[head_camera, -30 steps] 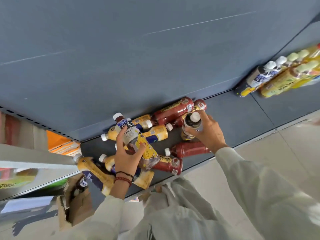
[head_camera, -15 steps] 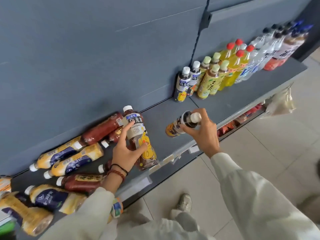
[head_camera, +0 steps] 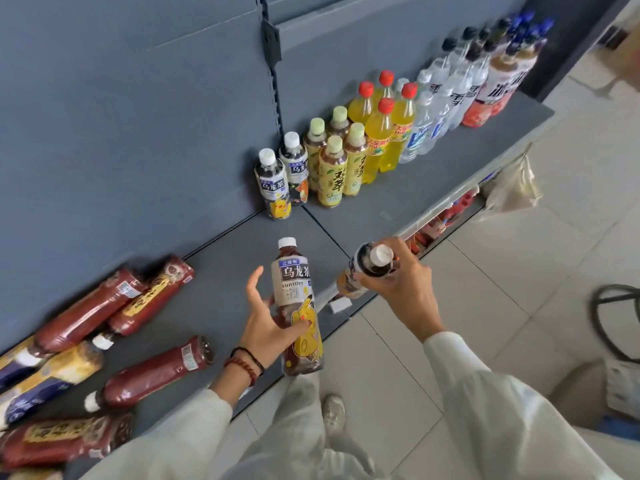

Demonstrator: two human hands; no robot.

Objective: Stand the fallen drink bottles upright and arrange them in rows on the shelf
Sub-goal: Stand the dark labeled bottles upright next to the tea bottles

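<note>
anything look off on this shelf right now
Yes. At the shelf's left end, dark red bottles and yellow-labelled bottles lie on their sides in a jumble, unlike the upright rows further right. Nothing looks spilled.

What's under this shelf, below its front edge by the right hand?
Red packaged goods show on a lower level, below the front edge of the shelf. What they are, and anything further back, is hidden by the shelf board.

Fallen bottles (head_camera: 52, 375), lower left: smeared, several cut by the frame edge; small bottle (head_camera: 372, 261), centre right: body blurred, partly hidden by right hand (head_camera: 401, 285); left hand (head_camera: 266, 327), some fingers behind tea bottle (head_camera: 298, 299): unseen; far bottles (head_camera: 519, 39), upper right: caps and labels blurred.
</note>
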